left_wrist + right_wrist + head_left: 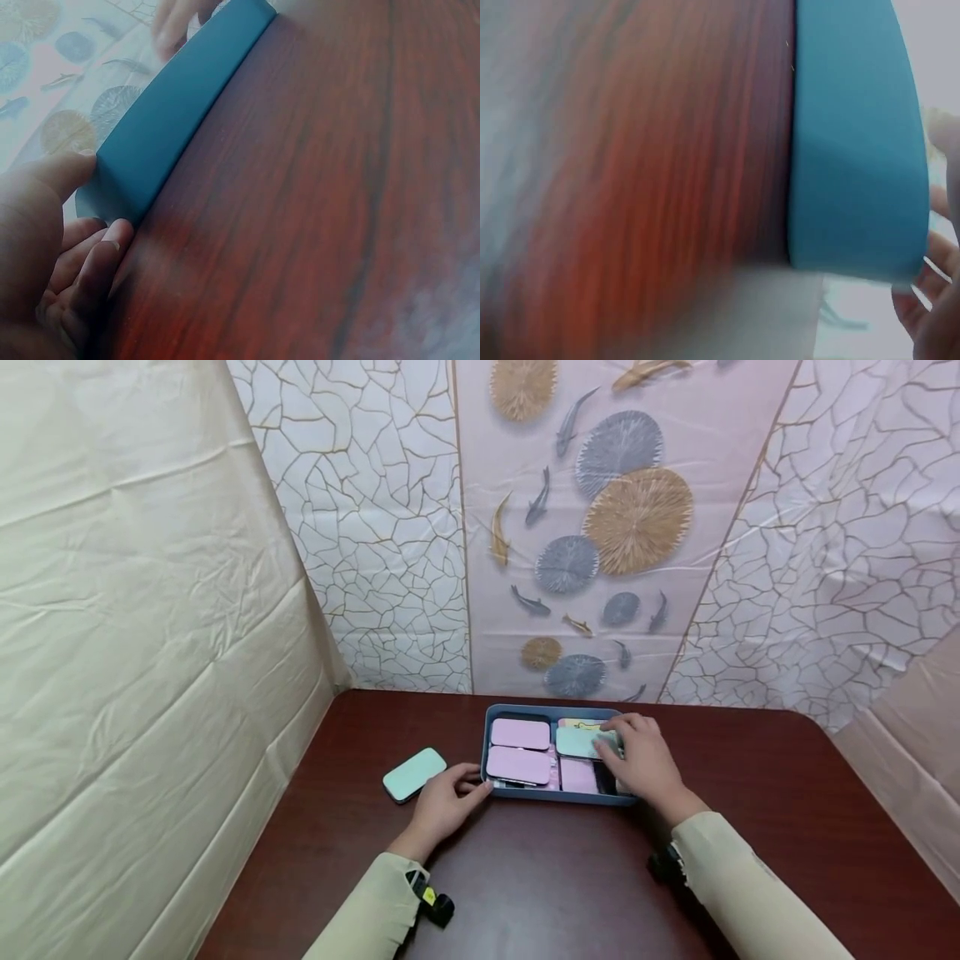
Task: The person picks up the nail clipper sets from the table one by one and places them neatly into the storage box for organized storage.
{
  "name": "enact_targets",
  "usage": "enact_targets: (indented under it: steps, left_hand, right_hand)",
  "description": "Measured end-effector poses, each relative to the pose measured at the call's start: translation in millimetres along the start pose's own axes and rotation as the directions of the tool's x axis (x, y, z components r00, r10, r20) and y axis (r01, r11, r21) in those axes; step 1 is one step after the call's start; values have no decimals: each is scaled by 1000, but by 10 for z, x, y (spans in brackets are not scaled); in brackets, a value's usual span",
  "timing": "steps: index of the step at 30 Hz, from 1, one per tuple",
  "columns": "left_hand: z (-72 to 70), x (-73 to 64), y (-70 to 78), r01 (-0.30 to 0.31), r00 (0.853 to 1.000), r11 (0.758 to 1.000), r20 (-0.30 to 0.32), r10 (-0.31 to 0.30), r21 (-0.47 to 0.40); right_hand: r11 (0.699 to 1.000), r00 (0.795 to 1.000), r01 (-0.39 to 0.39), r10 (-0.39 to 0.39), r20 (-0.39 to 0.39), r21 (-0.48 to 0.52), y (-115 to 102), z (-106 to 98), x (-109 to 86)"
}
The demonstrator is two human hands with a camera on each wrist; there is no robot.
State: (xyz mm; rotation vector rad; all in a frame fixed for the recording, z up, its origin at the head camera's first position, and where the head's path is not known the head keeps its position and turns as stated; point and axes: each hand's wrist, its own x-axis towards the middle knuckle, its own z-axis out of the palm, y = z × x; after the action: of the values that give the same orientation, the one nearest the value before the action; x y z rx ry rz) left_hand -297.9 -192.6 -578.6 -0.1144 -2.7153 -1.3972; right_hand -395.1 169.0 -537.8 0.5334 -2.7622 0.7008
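Note:
A blue rectangular tray [525, 794] holds several flat rounded cases. In its left part lie two pink cases, one pink case [519, 765] in front of the other. My left hand [444, 806] holds the tray's front left corner; in the left wrist view its thumb touches the upper edge and its fingertips lie at the corner's lower side. A mint-green case [577, 742] lies in the right part of the tray, and my right hand [647, 762] grips its right end with thumb and fingers. That grip is mostly hidden behind the tray wall in the right wrist view.
Left of the tray, beside my left hand, a second mint-green case [415, 774] lies on the dark red-brown table [540, 877]. More pink and black items [604, 777] fill the tray's front right. Patterned cloth [390, 543] hangs behind the table.

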Motion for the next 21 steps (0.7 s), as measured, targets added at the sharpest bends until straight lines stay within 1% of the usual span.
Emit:
enact_targets:
  steps: [2,3,5,6,8,10,11,13,16,18,21]
  left_hand:
    - [10,-2,8,-4,1000,1000,-1,4,-1]
    - [13,-2,11,-1,1000,1000,-1,1,-2]
    - [15,-6,13,-4,1000,1000,-5,4,-3]
    - [16,-7,13,-7,1000,1000,-7,7,-4]
    - [10,-11,15,-15,1000,1000,-9,15,-6]
    - [6,-13,19,-17,1000,1000,-10,17,-8]
    - [2,-13,23,-17,1000,1000,-9,17,-8]
    - [1,-10,30,-22,1000,1000,-7,22,-6]
    - [15,-5,33,-23,1000,1000,-6,23,0]
    - [27,-6,31,-20,1000,1000,-7,20,5]
    - [28,-12,34,-9,1000,1000,-7,9,11]
  right_hand:
    - [996,996,-75,77,-46,49,83,-51,-57]
    - [991,992,-113,117,-53,70,122,-74,-87]
    - [977,981,-189,193,-28,102,185,-116,-149]
    - [968,975,-222,223,-1,117,212,-134,-181]
    - [953,964,-267,261,57,140,252,-154,-236]
    - [945,955,-290,276,109,150,270,-170,-283]
    - [946,954,-289,271,131,149,278,-176,-298]
    - [950,954,-277,254,159,145,292,-184,-312]
    - [958,948,-265,238,209,110,318,-190,-305]
    - [960,941,-265,237,242,93,342,-188,-293]
    - [955,924,-286,253,286,79,347,-173,-282]
